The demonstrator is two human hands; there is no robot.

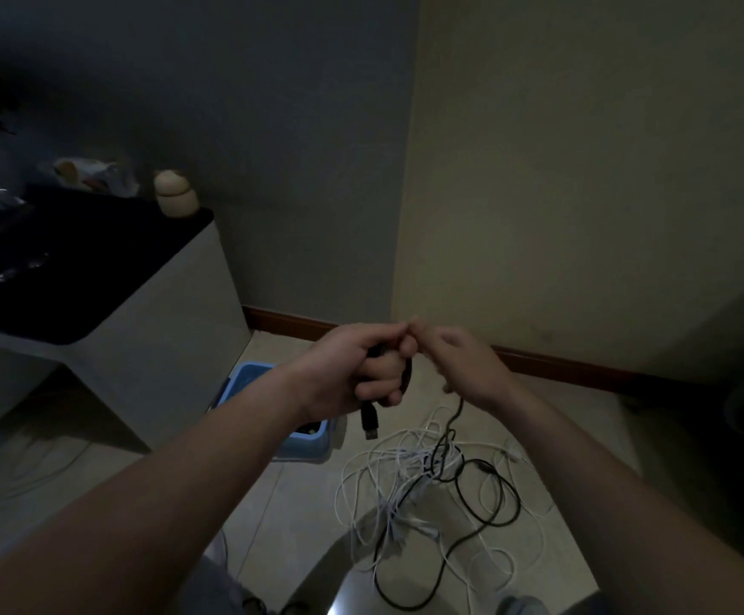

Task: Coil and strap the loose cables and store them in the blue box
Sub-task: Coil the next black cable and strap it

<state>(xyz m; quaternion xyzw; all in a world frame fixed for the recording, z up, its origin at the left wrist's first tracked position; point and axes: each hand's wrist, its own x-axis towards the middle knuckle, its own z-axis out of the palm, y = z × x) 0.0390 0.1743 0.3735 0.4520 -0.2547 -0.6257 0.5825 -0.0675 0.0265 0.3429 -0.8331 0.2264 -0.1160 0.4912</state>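
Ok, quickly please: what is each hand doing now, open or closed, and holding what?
Left hand: closed, grips the coiled part of the black cable, its plug hanging below.
Right hand: closed, pinches the same cable, which runs down to the floor.

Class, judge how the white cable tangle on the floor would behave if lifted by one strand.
Probably floppy: the white cable tangle lies in loose loops. Likely drags the black cable along, since they interlace. Thin, so probably light.

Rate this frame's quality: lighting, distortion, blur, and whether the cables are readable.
Head view: dim, underexposed, left side nearly black; wide-angle lens stretches the forearms; black cable gripped in the left hand blends into shadow; right hand slightly soft; white cables on the floor read clearly.
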